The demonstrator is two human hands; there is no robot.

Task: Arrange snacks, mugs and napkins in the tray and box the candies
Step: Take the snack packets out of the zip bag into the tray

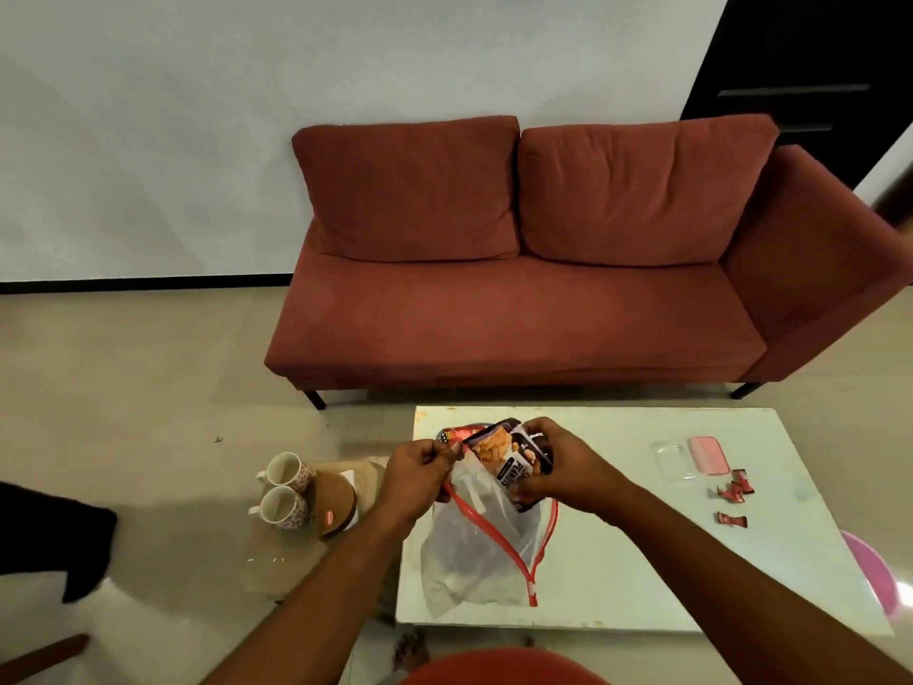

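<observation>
Step in hand: snacks at the bag mouth.

- A clear plastic zip bag with a red zipper (474, 551) lies on the white rectangular surface (617, 561).
- The bag mouth is held apart. One red zipper edge is pinched by the left hand (420, 474), thumb against curled fingers.
- A bundle of glossy snack packets (514, 454), one of them a black peanut packet and one showing orange contents, is gripped by the right hand (563, 467). The fingers are wrapped round the bundle, which sits at the far end of the bag, partly inside the mouth.
- Judged: the packets are being taken out for the tray. The direction of travel cannot be read here.

Other task items:
- Two white patterned mugs (284, 472) stand side by side, left of the surface and lower down, beside a pale wooden tray (370, 469). Whether they rest on the tray cannot be told.
- Red-wrapped candies (733, 489) lie loose near the right end of the surface.
- Just beside them are a small clear plastic box (669, 457) and its pink lid (709, 454). No candy is boxed.

Progress is judged early.

Next move, as judged: the bundle must be lifted clear of the zipper without snagging. The bag edge can then be released and the packets carried left and set down on the tray.
</observation>
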